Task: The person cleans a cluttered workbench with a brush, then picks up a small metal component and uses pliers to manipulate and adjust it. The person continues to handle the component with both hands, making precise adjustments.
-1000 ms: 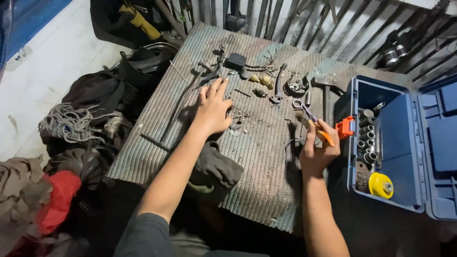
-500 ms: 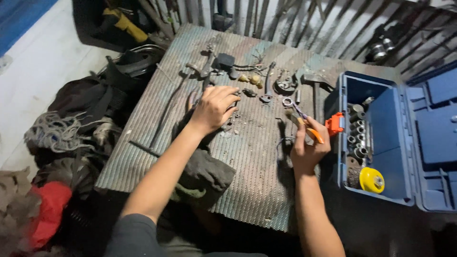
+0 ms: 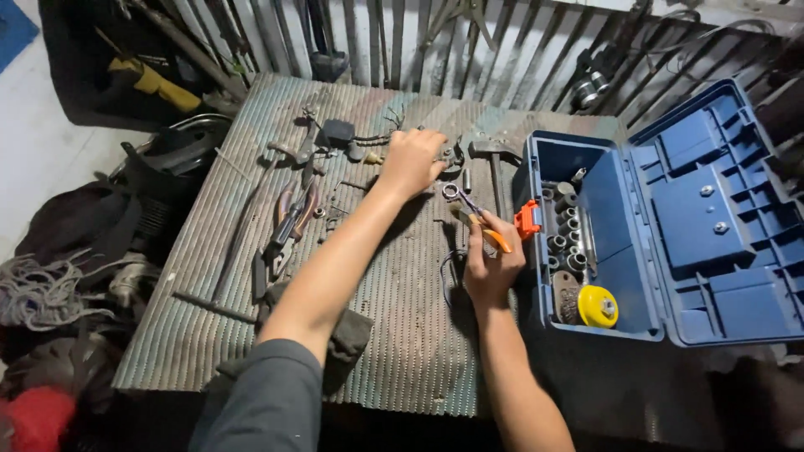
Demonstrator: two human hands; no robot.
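My left hand (image 3: 412, 161) reaches across the corrugated metal sheet (image 3: 402, 335) and rests, fingers curled, on small metal parts near its far edge; whether it grips one I cannot tell. My right hand (image 3: 492, 259) is closed around an orange-handled tool (image 3: 474, 216), its metal tip pointing away from me. A hammer (image 3: 492, 163) lies just right of my left hand. Red-handled pliers (image 3: 289, 222) lie to the left with other loose tools.
An open blue toolbox (image 3: 662, 209) stands at the right, with sockets (image 3: 565, 226), a yellow round tool (image 3: 598, 305) and an orange latch (image 3: 528, 219). A dark rag (image 3: 347, 335) lies under my left arm. Ropes, bags and clutter fill the floor at left.
My left hand has moved away from me and to the right, toward the sheet's far edge. My right hand keeps hold of the orange-handled tool. The camera has shifted closer.
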